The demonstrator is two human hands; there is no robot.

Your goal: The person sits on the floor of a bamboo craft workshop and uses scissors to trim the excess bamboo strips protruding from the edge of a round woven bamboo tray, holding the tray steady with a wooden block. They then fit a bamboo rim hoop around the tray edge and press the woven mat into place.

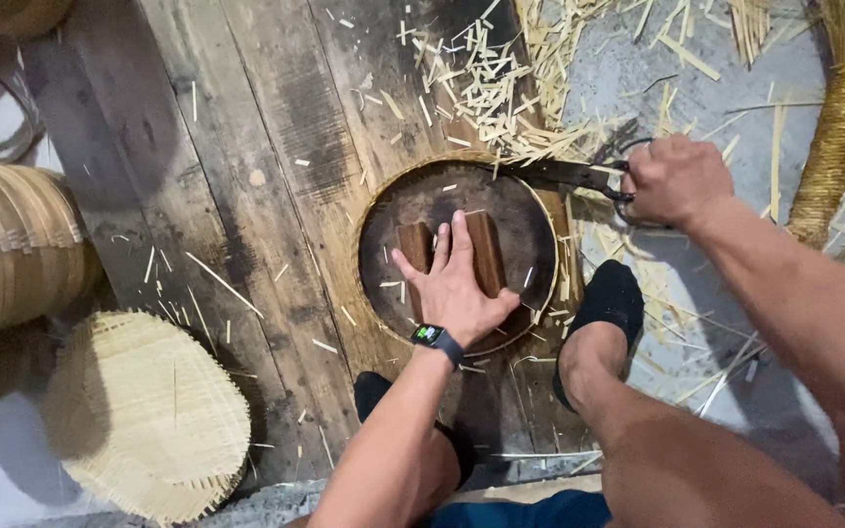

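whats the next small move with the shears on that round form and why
Probably close the shears and shift them a little further along the rim. The right hand holds their handles with the blades at the top edge of the round form, the left hand presses the form flat, and cut strips lie just beyond.

Dark brown round form rimmed in pale straw weave; pale yellow woven disc; grey-brown streaked planks flecked with yellow offcuts; black socks; black watch, green screen.
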